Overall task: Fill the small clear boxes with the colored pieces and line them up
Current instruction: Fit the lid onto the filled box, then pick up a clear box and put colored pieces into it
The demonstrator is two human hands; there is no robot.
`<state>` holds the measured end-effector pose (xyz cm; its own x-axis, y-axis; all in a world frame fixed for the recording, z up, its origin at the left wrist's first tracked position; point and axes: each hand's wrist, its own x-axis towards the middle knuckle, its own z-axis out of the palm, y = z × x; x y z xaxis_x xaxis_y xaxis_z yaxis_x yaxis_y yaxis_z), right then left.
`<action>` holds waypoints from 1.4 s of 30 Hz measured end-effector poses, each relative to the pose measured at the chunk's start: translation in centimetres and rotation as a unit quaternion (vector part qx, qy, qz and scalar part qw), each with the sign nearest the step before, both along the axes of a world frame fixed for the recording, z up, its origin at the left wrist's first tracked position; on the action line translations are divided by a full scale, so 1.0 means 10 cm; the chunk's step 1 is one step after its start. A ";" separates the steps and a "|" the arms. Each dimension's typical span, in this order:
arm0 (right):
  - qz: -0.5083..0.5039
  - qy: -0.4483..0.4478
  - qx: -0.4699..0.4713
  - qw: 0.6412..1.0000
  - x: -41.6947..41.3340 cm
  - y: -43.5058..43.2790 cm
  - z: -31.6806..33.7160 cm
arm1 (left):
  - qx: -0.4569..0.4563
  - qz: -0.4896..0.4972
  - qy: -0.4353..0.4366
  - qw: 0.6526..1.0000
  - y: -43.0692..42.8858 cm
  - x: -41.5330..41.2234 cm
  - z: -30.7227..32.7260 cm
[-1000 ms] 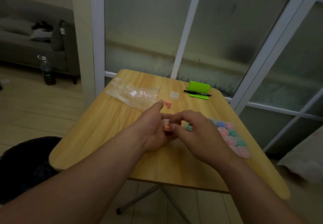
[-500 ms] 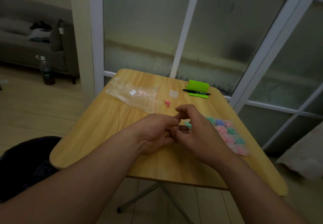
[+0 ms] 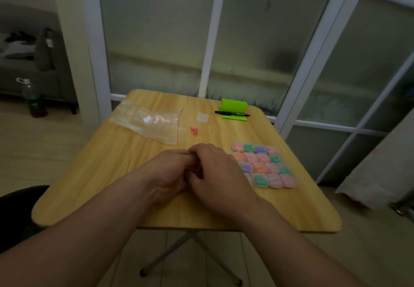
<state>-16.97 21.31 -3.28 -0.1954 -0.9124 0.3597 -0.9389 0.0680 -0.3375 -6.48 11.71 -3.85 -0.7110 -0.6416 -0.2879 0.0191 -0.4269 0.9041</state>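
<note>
Pink, green, orange, purple and blue filled boxes (image 3: pixel 263 165) sit in a block on the right side of the table (image 3: pixel 112 174): rows of four running left-right, four rows deep, the near-left one half hidden by the right hand (image 3: pixel 219 174). One empty box (image 3: pixel 202 117) and one loose pink piece (image 3: pixel 194 130) lie farther back. The left hand (image 3: pixel 165 174) is curled against the right mid-table, can't tell what either holds

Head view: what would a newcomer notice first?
The block of small boxes filled with pink, green, orange and purple pieces, lined up in rows on the right of the table. Next, the left hand and right hand pressed together at the table's middle, hiding anything they hold. Behind them lie a clear bag and a bright green stand.
</note>
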 end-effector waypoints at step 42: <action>-0.134 0.017 0.085 0.987 -0.83 0.14 0.09 | 0.018 0.112 -0.022 0.993 -0.03 -0.13 0.22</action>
